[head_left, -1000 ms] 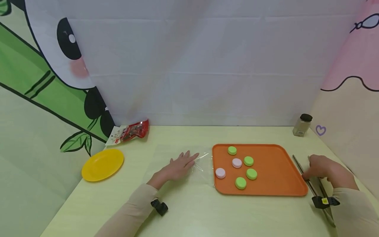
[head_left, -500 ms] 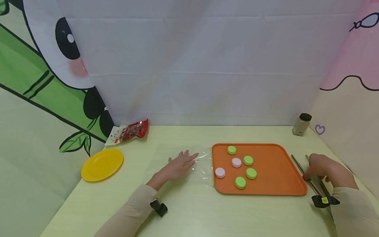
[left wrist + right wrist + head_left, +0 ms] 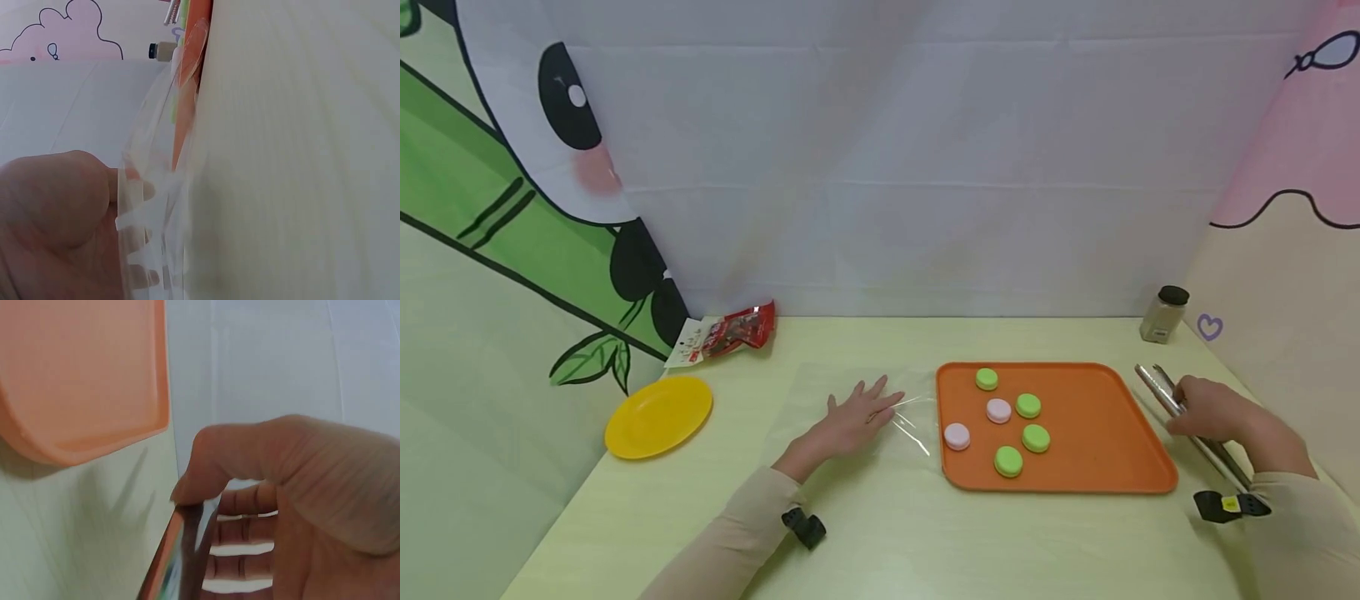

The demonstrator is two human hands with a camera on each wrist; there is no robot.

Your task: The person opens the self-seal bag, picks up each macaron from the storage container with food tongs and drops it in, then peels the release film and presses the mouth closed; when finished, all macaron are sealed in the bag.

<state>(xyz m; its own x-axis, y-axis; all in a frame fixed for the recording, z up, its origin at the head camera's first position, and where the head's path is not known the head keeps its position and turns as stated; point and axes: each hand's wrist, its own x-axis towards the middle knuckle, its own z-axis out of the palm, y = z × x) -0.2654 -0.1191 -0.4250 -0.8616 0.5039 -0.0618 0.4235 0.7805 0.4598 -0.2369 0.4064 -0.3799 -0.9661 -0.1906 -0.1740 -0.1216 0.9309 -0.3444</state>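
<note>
Pale yellow, the surface [image 3: 880, 542] carries an orange tray [image 3: 1105, 433] right of centre. Clear plastic film [image 3: 912, 433] lies on the tray's left, reaching its edge, and a yellow plate [image 3: 658, 418] sits at far left. Metal tongs [image 3: 1159, 392] slant just beside the tray's right end; the right hand [image 3: 1217, 408] has its grip clamped on them between thumb and fingers. The left hand [image 3: 856, 421] touches the film, grip loose, fingers spread apart. A red packet [image 3: 741, 331] lies behind the plate; a black-capped jar [image 3: 1163, 317] stands at back right. Four green discs [image 3: 1028, 406] and two pink discs [image 3: 998, 411] dot the tray's left half.
</note>
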